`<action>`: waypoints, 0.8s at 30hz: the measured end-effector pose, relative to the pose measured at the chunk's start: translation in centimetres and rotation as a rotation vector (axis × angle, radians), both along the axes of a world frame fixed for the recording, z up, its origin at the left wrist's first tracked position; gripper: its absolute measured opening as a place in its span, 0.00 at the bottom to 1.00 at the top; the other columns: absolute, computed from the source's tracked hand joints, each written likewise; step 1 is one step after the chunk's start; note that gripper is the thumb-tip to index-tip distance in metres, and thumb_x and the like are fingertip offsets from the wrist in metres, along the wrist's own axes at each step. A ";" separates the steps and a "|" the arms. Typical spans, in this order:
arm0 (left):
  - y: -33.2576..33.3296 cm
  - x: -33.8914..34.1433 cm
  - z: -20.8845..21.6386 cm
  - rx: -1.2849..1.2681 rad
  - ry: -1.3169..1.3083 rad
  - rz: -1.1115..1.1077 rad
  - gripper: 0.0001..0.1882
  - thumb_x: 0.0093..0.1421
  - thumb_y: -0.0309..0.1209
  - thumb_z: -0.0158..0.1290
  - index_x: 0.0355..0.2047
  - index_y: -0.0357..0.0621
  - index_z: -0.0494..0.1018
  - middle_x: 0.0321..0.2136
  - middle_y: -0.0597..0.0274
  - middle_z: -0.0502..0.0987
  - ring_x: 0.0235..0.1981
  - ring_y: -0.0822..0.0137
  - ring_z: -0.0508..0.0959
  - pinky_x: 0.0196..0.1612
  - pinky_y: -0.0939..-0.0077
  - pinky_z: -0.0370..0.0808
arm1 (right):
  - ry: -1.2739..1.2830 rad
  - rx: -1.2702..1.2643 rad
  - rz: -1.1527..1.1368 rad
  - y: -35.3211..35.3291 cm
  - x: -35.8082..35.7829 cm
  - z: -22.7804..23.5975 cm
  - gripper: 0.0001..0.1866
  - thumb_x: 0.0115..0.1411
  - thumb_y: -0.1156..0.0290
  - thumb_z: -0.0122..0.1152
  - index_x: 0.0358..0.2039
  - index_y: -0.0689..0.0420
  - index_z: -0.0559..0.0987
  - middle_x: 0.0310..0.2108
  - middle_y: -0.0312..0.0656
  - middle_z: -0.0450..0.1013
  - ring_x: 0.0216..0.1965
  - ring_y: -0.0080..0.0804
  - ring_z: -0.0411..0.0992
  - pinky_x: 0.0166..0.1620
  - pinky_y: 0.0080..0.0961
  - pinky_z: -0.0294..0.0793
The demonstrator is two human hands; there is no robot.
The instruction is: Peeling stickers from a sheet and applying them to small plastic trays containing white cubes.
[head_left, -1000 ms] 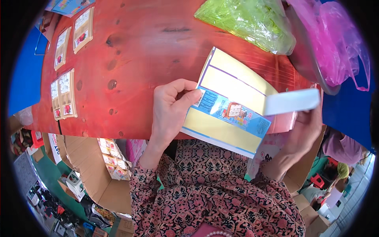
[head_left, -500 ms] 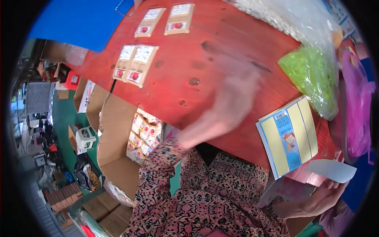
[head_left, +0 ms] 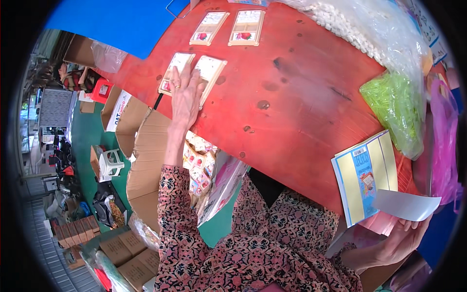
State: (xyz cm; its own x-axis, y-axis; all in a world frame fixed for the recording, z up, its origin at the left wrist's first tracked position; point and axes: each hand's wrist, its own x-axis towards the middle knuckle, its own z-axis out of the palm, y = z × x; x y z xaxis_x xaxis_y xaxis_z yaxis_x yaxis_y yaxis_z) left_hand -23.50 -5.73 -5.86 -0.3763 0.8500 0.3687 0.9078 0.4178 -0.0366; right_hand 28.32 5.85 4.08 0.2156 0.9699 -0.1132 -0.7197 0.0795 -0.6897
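My left hand (head_left: 185, 100) reaches over the red table, its fingers stretched out on two small cream trays. The nearer-left tray (head_left: 180, 60) is partly covered by the fingers, and the other tray (head_left: 212, 68) lies against its right side. Each has a white upper part; the hand hides much of both. My right hand (head_left: 406, 238) is at the lower right, closed on a pale curved sheet (head_left: 409, 204). Just left of that sheet lies a stack of printed yellow-and-blue cards (head_left: 350, 187), which the sheet partly overlaps.
Two more trays, one left (head_left: 209, 27) and one right (head_left: 246, 27), lie farther back. A clear bag of white pieces (head_left: 335, 24) and a bag of green strips (head_left: 391, 112) line the right. An open carton (head_left: 146, 170) with packed printed packets (head_left: 199, 165) stands below the table's left edge.
My left hand has swung left from over the middle of the table to the pair of trays. My right hand keeps hold of the sheet. The view has shifted slightly.
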 end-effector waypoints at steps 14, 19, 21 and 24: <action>0.7 18.0 1.9 -0.002 -0.449 -0.065 0.24 0.59 0.33 0.49 0.52 0.29 0.62 0.53 0.38 0.60 0.53 0.40 0.62 0.53 0.54 0.63 | -0.489 0.254 0.321 -1.8 -4.5 -0.4 0.35 0.53 0.86 0.54 0.59 0.75 0.50 0.40 0.38 0.63 0.29 0.15 0.55 0.41 0.12 0.61; 1.2 20.1 2.5 0.021 -0.498 -0.103 0.24 0.55 0.31 0.53 0.51 0.31 0.64 0.54 0.40 0.60 0.55 0.43 0.60 0.55 0.55 0.61 | -0.854 0.385 0.214 -1.4 -6.8 -0.1 0.39 0.50 0.84 0.59 0.59 0.74 0.51 0.44 0.38 0.64 0.31 0.15 0.55 0.42 0.10 0.59; 1.3 19.9 2.5 0.028 -0.506 -0.148 0.26 0.56 0.32 0.52 0.51 0.29 0.63 0.56 0.39 0.57 0.57 0.41 0.56 0.56 0.52 0.58 | -0.304 0.225 0.347 -1.0 -7.5 0.5 0.30 0.57 0.81 0.49 0.59 0.72 0.52 0.46 0.44 0.63 0.28 0.18 0.55 0.32 0.11 0.61; 1.8 19.5 2.3 0.009 -0.506 -0.245 0.29 0.55 0.34 0.52 0.53 0.29 0.61 0.59 0.41 0.52 0.61 0.40 0.49 0.58 0.46 0.54 | -0.099 0.108 0.334 -1.1 -8.6 1.1 0.23 0.64 0.75 0.37 0.59 0.69 0.53 0.45 0.48 0.63 0.23 0.22 0.54 0.20 0.15 0.58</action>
State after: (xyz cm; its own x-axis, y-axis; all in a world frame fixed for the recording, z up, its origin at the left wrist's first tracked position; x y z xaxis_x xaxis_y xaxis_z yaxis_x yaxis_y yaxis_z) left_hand -3.96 -3.92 -3.58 -0.2997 0.9326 0.2010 0.8819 0.1904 0.4313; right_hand 19.67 4.72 5.14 -0.1108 0.9938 -0.0009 -0.6487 -0.0730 -0.7576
